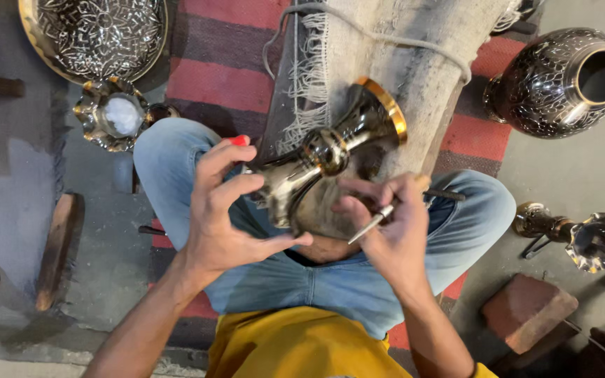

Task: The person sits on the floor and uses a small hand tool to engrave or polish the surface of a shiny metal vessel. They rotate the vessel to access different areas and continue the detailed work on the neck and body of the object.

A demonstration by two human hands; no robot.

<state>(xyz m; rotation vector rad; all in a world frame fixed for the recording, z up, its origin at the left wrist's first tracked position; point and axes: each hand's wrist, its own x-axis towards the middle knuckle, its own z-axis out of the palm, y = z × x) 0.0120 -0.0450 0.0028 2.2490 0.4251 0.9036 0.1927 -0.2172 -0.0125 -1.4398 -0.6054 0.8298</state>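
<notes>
Over the person's lap, seen from the head camera, a dark engraved metal goblet (330, 157) with a gold-coloured rim lies tilted, its rim resting on a cloth-wrapped log (414, 63) tied with cord. The left hand (222, 210) grips the goblet's wider lower body, fingers curled over the top and thumb pressed under it, so the piece is pinched firmly between them. Just to the right of that grip, the right hand (390, 227) pinches a slim metal engraving tool (371, 225) between thumb and fingers, its pointed tip aimed toward the goblet's underside, close to the left thumb; whether the tip touches the metal I cannot tell.

Beyond the grip, farther from the person, a red and dark striped rug (218, 56) lies under the log. Away to the left of the left hand stand a scalloped metal bowl (113, 115) with white powder inside and a large patterned tray (96, 31). Off to the right of the right hand sit a round engraved vase (561, 80), a fallen flower-mouthed stand (582, 238) and a brick (526, 308).
</notes>
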